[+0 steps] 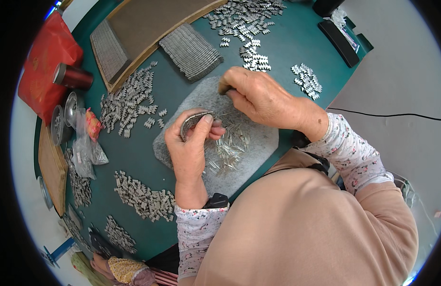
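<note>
My left hand (pixel 189 148) grips a curved metal link strip (pixel 188 125), bent along the fingers with the thumb pressed on it. Just to the upper right, my right hand (pixel 258 93) is closed, its fingertips pinched together; what they hold, if anything, is hidden. Beneath both hands lies a grey felt mat (pixel 254 162). A loose heap of thin, shiny metal pins (pixel 232 145) is spread on the mat below my hands. Some pins stick out near my left fingertips.
Small metal links lie in heaps at left (pixel 129 100), front left (pixel 144 195), back (pixel 244 19) and right (pixel 306 80). A block of stacked strips (pixel 191 51) sits beside a wooden tray (pixel 168 10). A red bag (pixel 48 62), dark red cup (pixel 73 76) and another person's hand (pixel 100 264) are leftward.
</note>
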Demonstrator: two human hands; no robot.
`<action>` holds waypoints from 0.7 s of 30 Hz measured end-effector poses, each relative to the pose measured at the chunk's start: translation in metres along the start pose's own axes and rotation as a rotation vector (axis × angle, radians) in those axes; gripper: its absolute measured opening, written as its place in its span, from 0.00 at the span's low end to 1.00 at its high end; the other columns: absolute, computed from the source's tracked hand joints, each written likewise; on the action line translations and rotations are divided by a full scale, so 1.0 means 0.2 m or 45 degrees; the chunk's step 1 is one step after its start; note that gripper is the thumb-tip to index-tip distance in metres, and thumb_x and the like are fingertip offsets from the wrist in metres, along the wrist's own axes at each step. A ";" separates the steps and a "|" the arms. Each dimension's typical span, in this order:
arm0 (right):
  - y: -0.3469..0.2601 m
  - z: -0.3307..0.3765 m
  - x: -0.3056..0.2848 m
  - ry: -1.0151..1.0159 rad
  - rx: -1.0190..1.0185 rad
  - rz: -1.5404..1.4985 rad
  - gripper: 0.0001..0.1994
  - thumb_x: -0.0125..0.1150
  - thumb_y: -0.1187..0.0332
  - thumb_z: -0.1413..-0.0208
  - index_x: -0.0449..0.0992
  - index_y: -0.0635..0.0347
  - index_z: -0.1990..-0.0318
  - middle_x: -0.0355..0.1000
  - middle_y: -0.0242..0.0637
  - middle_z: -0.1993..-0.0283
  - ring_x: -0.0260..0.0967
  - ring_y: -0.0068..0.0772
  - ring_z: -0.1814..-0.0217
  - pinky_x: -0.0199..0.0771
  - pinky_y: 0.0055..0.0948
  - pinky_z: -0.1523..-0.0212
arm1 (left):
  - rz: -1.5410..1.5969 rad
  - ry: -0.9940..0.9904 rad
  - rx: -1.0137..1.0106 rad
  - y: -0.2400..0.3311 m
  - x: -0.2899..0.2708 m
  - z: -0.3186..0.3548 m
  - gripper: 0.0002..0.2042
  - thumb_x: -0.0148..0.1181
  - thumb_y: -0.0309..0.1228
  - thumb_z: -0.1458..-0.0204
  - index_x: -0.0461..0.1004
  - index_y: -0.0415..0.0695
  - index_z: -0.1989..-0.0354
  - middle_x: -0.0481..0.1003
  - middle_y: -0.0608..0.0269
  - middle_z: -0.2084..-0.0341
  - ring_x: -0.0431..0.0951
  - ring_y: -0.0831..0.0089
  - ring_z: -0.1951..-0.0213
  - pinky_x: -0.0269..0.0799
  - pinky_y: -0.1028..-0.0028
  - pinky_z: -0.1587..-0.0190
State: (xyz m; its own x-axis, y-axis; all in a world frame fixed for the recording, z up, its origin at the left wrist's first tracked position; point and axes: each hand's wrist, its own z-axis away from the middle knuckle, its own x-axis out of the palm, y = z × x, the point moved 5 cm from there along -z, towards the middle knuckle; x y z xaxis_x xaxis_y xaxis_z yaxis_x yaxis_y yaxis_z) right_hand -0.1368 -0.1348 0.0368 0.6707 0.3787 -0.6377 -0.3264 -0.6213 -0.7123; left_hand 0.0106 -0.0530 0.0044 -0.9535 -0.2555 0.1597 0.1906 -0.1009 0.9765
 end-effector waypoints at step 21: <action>-0.01 -0.01 0.07 -0.141 -0.009 -0.371 0.09 0.56 0.78 0.52 0.70 0.69 0.62 0.72 0.49 0.70 0.74 0.47 0.69 0.73 0.37 0.68 | -0.080 -0.084 0.062 -0.01 0.03 0.01 0.04 0.57 0.17 0.48 0.76 0.32 0.65 0.77 0.58 0.73 0.80 0.74 0.74 0.77 0.80 0.71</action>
State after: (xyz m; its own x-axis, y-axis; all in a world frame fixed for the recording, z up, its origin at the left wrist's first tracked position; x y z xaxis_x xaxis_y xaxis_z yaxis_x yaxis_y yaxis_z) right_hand -0.1252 -0.1302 0.0313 0.6585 0.6141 -0.4350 -0.1261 -0.4798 -0.8683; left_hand 0.0049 -0.0521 0.0045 -0.9768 -0.1863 0.1059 0.1202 -0.0673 0.9905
